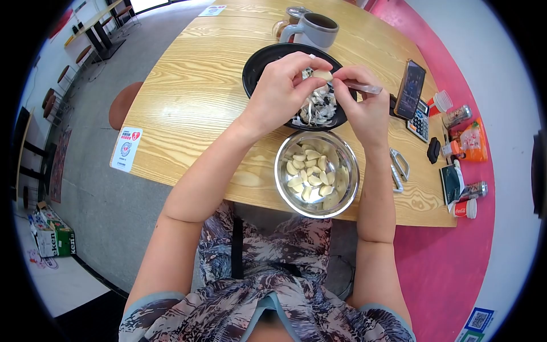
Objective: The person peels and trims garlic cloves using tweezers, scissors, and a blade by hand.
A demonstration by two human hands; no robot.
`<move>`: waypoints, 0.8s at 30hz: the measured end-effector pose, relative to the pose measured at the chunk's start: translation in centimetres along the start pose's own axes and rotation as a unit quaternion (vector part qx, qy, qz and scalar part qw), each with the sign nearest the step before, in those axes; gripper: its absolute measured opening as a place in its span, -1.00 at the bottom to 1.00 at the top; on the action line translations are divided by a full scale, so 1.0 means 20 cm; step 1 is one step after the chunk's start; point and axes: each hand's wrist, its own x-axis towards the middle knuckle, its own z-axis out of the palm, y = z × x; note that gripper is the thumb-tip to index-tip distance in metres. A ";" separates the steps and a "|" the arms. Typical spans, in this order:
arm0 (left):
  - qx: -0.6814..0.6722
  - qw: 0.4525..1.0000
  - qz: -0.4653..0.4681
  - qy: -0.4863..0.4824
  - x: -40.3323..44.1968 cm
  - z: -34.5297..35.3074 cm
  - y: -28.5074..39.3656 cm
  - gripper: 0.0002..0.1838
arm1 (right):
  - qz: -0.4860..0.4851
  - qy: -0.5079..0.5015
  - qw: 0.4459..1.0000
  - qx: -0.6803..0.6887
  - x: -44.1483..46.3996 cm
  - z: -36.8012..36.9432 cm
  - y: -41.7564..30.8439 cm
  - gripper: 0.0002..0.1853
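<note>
My left hand (283, 88) pinches a pale garlic clove (322, 74) between thumb and fingers, above a black plate (249, 74). Close beside it, my right hand (363, 98) has its thumb and fingertips closed at the clove's edge. A slim, pale, knife-like tool (366, 88) sticks out from that hand to the right; its working end is hidden. White papery garlic skins (321, 109) and some dark bits lie heaped on the plate. Nearer my body, a shiny metal bowl (283, 188) holds several peeled garlic cloves (310, 168).
Behind the plate stand a grey mug (319, 31) and a glass jar (280, 28). To the right are a propped phone (410, 89), a calculator (419, 122), grey-handled scissors (400, 166), a black case (433, 150), cups and cans. The wooden table's (194, 97) front edge runs beneath my forearms.
</note>
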 end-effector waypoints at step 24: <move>-0.339 0.897 -0.283 -0.018 0.04 -0.05 -0.05 -0.77 | 0.029 0.000 1.000 0.006 -0.01 0.02 -0.04 -0.96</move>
